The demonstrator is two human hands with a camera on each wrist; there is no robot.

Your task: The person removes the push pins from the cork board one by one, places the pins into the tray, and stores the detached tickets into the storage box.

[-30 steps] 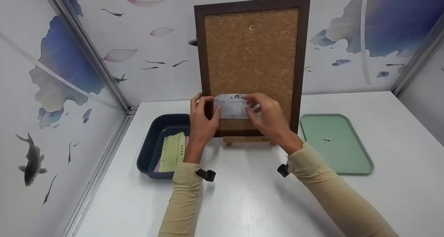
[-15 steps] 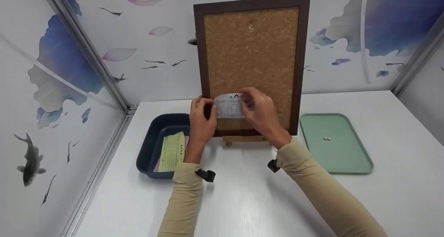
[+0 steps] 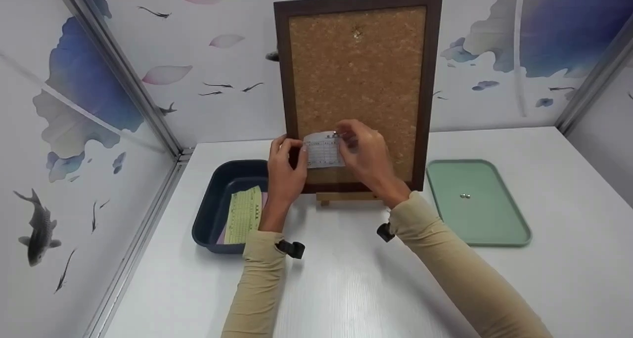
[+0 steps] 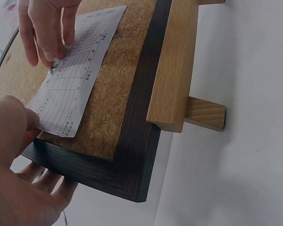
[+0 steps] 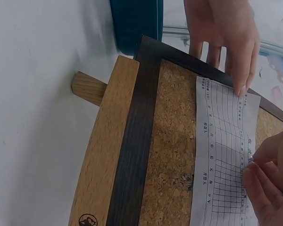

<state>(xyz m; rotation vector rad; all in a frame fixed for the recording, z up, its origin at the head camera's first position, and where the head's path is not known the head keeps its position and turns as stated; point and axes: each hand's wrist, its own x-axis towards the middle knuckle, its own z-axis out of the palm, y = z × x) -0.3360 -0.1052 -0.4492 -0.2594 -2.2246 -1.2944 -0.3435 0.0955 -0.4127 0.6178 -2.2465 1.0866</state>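
Observation:
A framed corkboard (image 3: 356, 86) stands upright on a small wooden easel (image 3: 346, 196). Against its lower part lies a white printed receipt slip (image 3: 322, 152), lined like a form. My left hand (image 3: 287, 172) grips the board's left edge, thumb on the slip's end; in the left wrist view its fingers (image 4: 49, 183) reach behind the frame. With thumb and fingertips, my right hand (image 3: 368, 155) pinches a small shiny pushpin (image 4: 52, 70) at the slip's top edge, near the middle. The right hand covers the slip's right end in the head view.
A dark blue bin (image 3: 207, 214) on the left holds a yellow-green slip (image 3: 245, 214) and a pinkish one. On the right lies a green tray (image 3: 494, 224) with small shiny pieces (image 3: 465, 196). Another shiny pin (image 3: 357, 33) sits high on the cork.
My right hand has moved left and slightly up along the slip, bringing its fingertips to the pin. The left hand keeps its hold. The head view has shifted slightly.

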